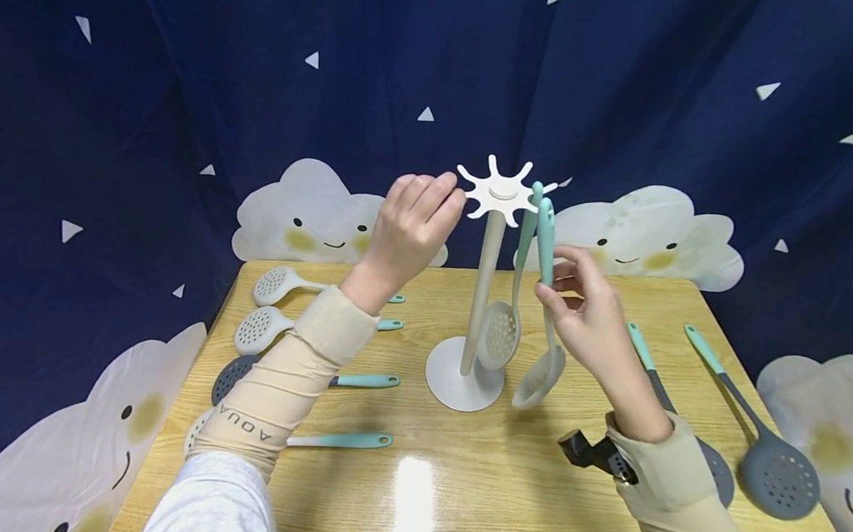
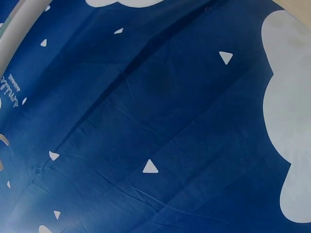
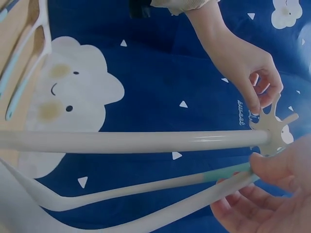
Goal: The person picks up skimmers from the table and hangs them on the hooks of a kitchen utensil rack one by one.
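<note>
A white utensil stand (image 1: 482,287) has a round base and a star-shaped top of hooks. My left hand (image 1: 417,215) pinches the tip of one hook at its left side, as the right wrist view also shows. My right hand (image 1: 581,303) holds a ladle (image 1: 538,379) by its mint handle, between thumb and fingers. The ladle hangs bowl down, and its handle's top end is right at a hook on the right. Just behind it, a slotted spoon (image 1: 499,336) with a mint handle hangs from the stand. The left wrist view shows mostly curtain and no hand.
Several utensils with mint handles lie at the left of the wooden table (image 1: 469,486), including a white skimmer (image 1: 259,330) and a dark skimmer (image 1: 232,378), partly behind my left arm. At the right lie a dark slotted skimmer (image 1: 778,477) and another dark utensil (image 1: 715,468). A blue curtain (image 1: 337,59) hangs behind.
</note>
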A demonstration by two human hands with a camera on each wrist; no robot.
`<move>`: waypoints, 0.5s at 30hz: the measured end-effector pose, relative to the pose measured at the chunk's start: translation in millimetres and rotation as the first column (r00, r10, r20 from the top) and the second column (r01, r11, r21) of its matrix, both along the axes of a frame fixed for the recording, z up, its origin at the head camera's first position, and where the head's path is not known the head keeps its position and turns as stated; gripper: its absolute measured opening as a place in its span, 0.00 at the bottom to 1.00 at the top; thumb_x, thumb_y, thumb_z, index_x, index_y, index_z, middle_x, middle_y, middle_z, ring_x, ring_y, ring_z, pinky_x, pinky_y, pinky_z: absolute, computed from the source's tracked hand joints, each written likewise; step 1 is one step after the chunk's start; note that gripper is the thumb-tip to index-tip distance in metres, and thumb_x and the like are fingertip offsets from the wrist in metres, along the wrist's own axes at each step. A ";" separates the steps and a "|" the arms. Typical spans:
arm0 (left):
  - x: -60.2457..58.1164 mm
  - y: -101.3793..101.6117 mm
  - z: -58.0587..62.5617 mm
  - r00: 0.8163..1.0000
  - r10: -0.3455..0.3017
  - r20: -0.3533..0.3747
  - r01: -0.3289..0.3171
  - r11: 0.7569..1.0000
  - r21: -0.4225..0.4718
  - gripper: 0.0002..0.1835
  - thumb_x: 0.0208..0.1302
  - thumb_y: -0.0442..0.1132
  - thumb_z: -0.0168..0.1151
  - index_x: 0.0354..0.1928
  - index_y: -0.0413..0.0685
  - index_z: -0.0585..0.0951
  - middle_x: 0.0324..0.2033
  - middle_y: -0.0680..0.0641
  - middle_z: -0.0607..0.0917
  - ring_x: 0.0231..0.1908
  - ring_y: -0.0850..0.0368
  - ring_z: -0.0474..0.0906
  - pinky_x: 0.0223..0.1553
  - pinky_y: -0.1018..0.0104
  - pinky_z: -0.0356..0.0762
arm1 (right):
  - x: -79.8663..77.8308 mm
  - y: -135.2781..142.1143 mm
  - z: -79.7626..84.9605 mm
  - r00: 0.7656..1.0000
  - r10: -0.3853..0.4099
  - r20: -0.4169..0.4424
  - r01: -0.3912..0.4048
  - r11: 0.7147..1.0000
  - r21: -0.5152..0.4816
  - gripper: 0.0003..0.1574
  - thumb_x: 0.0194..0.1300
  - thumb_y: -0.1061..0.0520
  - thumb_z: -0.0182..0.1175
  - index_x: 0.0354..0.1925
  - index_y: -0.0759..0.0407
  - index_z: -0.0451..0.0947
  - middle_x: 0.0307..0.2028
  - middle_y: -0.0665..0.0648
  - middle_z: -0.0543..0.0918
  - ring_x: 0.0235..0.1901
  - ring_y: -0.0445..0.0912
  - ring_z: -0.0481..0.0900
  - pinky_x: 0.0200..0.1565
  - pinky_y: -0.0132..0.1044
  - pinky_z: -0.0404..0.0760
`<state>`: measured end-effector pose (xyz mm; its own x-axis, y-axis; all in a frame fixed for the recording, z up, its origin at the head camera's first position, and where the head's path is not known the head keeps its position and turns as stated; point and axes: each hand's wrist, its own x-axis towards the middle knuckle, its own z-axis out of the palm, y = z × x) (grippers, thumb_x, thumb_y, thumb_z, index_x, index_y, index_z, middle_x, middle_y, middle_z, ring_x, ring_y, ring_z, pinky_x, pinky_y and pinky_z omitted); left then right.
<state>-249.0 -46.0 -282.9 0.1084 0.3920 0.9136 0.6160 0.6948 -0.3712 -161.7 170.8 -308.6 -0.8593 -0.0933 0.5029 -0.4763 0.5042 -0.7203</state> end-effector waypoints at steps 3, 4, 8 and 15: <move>0.0 0.1 0.2 1.000 0.001 -0.002 -0.001 1.000 -0.001 0.03 0.62 0.30 0.54 0.32 0.39 0.76 0.35 0.42 0.80 0.32 0.49 0.72 0.36 0.60 0.72 | -1.3 -2.3 -1.3 1.000 0.003 0.007 -0.003 1.000 -0.002 0.25 0.56 0.71 0.59 0.53 0.65 0.67 0.33 0.62 0.77 0.33 0.50 0.79 0.32 0.20 0.76; 0.1 0.1 0.3 1.000 0.002 -0.003 -0.002 1.000 -0.002 0.03 0.62 0.30 0.54 0.31 0.39 0.76 0.35 0.42 0.80 0.32 0.49 0.72 0.36 0.60 0.72 | -1.9 -3.1 -1.9 1.000 0.004 0.009 -0.004 1.000 -0.004 0.25 0.57 0.71 0.59 0.53 0.65 0.67 0.33 0.62 0.77 0.33 0.50 0.79 0.32 0.20 0.76; 0.0 0.1 0.4 1.000 0.002 -0.002 -0.002 1.000 -0.002 0.04 0.63 0.30 0.53 0.31 0.39 0.76 0.35 0.42 0.80 0.32 0.49 0.72 0.36 0.61 0.72 | -4.5 -6.6 -4.1 1.000 0.010 0.013 -0.009 1.000 -0.022 0.24 0.57 0.70 0.58 0.52 0.65 0.67 0.33 0.62 0.77 0.32 0.48 0.79 0.32 0.22 0.77; -0.3 0.0 -0.1 1.000 -0.001 -0.001 0.001 1.000 0.000 0.03 0.62 0.30 0.54 0.32 0.39 0.76 0.35 0.42 0.80 0.32 0.49 0.72 0.36 0.61 0.72 | -8.0 -12.0 -7.9 1.000 0.013 0.000 -0.013 0.999 -0.038 0.23 0.56 0.71 0.59 0.51 0.65 0.68 0.32 0.62 0.77 0.31 0.50 0.79 0.31 0.21 0.77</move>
<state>-249.4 -46.0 -283.0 0.1095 0.3923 0.9133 0.6162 0.6942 -0.3721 -169.7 158.8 -316.5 -0.8583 -0.0849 0.5061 -0.4823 0.4700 -0.7392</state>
